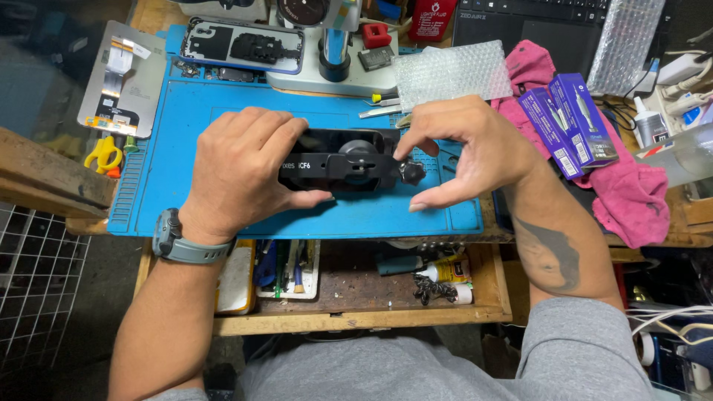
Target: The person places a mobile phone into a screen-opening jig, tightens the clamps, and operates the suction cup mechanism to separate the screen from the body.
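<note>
A black phone (330,141) lies on the blue work mat (171,126) with a black suction clamp tool (349,165) fixed across it. My left hand (241,167) covers and grips the phone's left end, thumb under its near edge. My right hand (464,152) pinches the tool's small black knob (411,172) between thumb and forefinger at the phone's right end.
A microscope base (330,63) and a phone back frame (241,44) sit at the mat's far edge. Bubble wrap (449,74), a pink cloth (631,193) with two purple boxes (568,122), a detached screen (122,78) and yellow scissors (104,154) surround it. An open drawer (356,286) holds tools below.
</note>
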